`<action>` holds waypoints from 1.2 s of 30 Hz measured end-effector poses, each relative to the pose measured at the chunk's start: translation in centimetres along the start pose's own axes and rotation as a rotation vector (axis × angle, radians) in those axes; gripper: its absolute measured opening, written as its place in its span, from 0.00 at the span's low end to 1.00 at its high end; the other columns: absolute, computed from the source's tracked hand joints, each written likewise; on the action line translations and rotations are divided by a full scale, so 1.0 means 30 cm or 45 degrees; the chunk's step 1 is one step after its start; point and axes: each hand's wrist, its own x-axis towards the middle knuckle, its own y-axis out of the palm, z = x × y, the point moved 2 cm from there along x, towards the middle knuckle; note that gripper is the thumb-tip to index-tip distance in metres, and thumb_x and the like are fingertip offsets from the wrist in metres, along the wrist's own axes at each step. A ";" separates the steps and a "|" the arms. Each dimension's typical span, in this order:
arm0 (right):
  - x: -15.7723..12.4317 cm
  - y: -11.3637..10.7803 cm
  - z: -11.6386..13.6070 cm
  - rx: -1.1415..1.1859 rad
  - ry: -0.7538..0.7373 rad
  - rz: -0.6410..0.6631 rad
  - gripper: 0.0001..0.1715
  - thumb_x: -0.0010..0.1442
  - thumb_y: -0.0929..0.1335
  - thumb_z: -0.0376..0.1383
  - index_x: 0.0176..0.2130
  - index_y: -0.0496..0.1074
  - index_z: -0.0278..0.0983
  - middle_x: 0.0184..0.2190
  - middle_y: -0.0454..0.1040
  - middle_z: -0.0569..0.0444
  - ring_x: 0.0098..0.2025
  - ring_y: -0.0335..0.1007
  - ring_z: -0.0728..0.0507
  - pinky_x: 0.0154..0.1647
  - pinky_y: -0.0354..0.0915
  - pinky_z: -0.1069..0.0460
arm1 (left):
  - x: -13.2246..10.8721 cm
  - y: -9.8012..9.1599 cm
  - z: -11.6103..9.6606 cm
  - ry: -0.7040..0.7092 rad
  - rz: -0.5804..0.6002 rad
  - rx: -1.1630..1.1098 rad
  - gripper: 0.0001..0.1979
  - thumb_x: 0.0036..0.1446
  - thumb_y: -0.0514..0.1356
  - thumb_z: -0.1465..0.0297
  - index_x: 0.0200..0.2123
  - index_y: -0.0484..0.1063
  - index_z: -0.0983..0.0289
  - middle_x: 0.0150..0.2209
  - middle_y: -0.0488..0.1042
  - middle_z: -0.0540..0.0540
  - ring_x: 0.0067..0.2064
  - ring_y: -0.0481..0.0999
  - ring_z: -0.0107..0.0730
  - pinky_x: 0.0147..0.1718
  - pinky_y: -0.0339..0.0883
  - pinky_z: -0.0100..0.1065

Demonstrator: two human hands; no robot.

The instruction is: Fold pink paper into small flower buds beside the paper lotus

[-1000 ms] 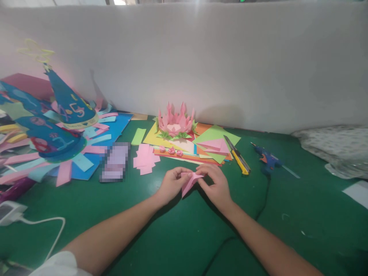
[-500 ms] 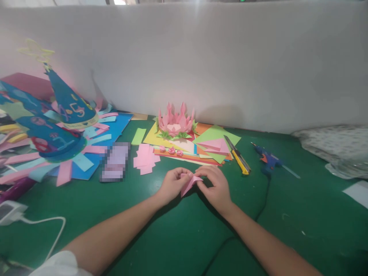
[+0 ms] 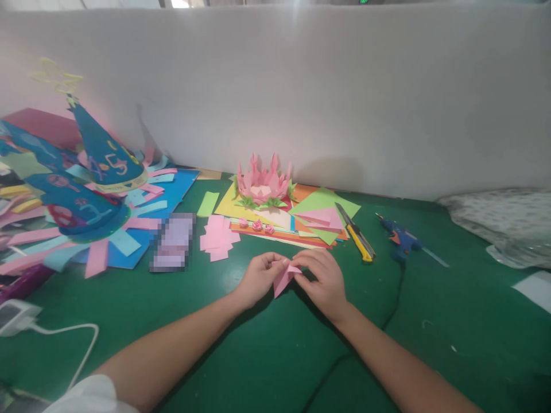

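Observation:
A small folded pink paper [image 3: 283, 280] hangs pointed end down between my two hands. My left hand [image 3: 259, 278] pinches its upper left part between thumb and fingers. From the other side, my right hand [image 3: 322, 280] grips the paper's right tip with thumb and fingertips. Beyond the hands stands a pink paper lotus [image 3: 263, 186] with green leaves, on a stack of coloured sheets. Small pink paper roses [image 3: 257, 225] lie in front of it. To the left is a pile of pink paper pieces [image 3: 217, 236].
A yellow utility knife [image 3: 359, 241] and a blue glue gun [image 3: 402, 238] with a black cord lie to the right on the green table [image 3: 241, 367]. Blue decorated cone hats [image 3: 107, 158], a blurred-out phone [image 3: 173, 242] and a white cable [image 3: 64, 330] are at left.
The pink paper has turned slightly between my fingers, and its lower point has shifted a little right and down. Both hands keep nearly the same place.

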 end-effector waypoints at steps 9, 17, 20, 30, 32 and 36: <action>0.001 0.004 -0.001 -0.032 0.053 -0.012 0.06 0.54 0.66 0.33 0.34 0.72 0.40 0.32 0.75 0.54 0.38 0.69 0.43 0.40 0.62 0.47 | -0.003 0.002 -0.002 0.006 0.007 -0.050 0.17 0.46 0.62 0.58 0.29 0.71 0.68 0.25 0.72 0.51 0.26 0.67 0.24 0.28 0.59 0.27; -0.005 -0.005 -0.006 -0.127 -0.068 -0.012 0.04 0.54 0.67 0.32 0.32 0.72 0.40 0.35 0.75 0.53 0.39 0.67 0.43 0.41 0.60 0.46 | -0.004 0.006 -0.003 -0.035 0.034 -0.071 0.17 0.46 0.62 0.58 0.30 0.72 0.68 0.25 0.73 0.51 0.25 0.67 0.24 0.27 0.58 0.27; -0.008 -0.008 -0.004 -0.168 -0.132 -0.004 0.03 0.54 0.67 0.32 0.32 0.71 0.40 0.35 0.75 0.54 0.38 0.66 0.43 0.41 0.59 0.46 | -0.001 0.006 0.000 -0.035 0.040 -0.052 0.16 0.46 0.62 0.59 0.29 0.71 0.68 0.24 0.72 0.50 0.25 0.66 0.24 0.27 0.58 0.27; 0.002 -0.002 0.001 -0.220 -0.121 0.060 0.04 0.56 0.66 0.34 0.34 0.73 0.40 0.34 0.75 0.54 0.38 0.65 0.43 0.40 0.58 0.47 | 0.000 -0.001 0.007 0.054 -0.026 0.020 0.15 0.49 0.60 0.60 0.33 0.69 0.67 0.27 0.72 0.51 0.27 0.68 0.24 0.27 0.59 0.26; 0.002 -0.001 0.004 -0.230 -0.119 0.061 0.05 0.57 0.67 0.34 0.34 0.73 0.40 0.34 0.76 0.54 0.37 0.65 0.44 0.40 0.57 0.47 | -0.001 0.002 0.006 0.050 -0.025 -0.052 0.15 0.48 0.61 0.60 0.35 0.65 0.65 0.23 0.70 0.48 0.23 0.67 0.23 0.23 0.57 0.25; 0.001 0.002 0.005 -0.236 -0.123 0.042 0.05 0.57 0.67 0.34 0.35 0.74 0.40 0.34 0.76 0.54 0.36 0.65 0.44 0.39 0.57 0.48 | 0.000 0.007 0.003 0.064 -0.048 -0.191 0.18 0.47 0.62 0.60 0.33 0.55 0.61 0.19 0.68 0.44 0.19 0.66 0.23 0.20 0.55 0.24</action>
